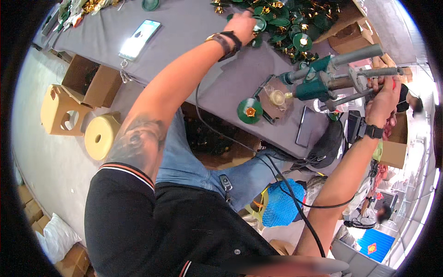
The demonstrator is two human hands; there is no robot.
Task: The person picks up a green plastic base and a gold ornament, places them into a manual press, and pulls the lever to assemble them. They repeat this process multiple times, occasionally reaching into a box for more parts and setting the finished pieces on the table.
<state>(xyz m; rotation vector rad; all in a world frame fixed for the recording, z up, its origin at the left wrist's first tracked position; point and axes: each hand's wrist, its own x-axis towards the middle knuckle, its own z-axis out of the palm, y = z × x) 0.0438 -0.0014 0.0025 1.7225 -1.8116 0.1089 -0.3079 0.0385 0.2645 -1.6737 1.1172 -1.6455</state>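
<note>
My left hand (242, 28) is at the near edge of a heap of dark green round pieces with gold trim (302, 41). Its fingers are curled against a green disc (260, 24) there. At the right, my right hand (384, 102) wraps round the lever of a green and grey hand press (318, 83); a bit of red shows at its fingers. A pale round die (277, 97) sits under the press's ram, on the base plate. Beside the base lies a green disc with a gold-orange centre (249, 111).
A lit phone (140, 39) lies on the grey-covered table (184, 27), and a dark phone (305, 126) near its right edge. Black cables (295, 203) hang across my front. Yellow stools (99, 137) and a cardboard box (97, 85) stand left. Other people are in the right background.
</note>
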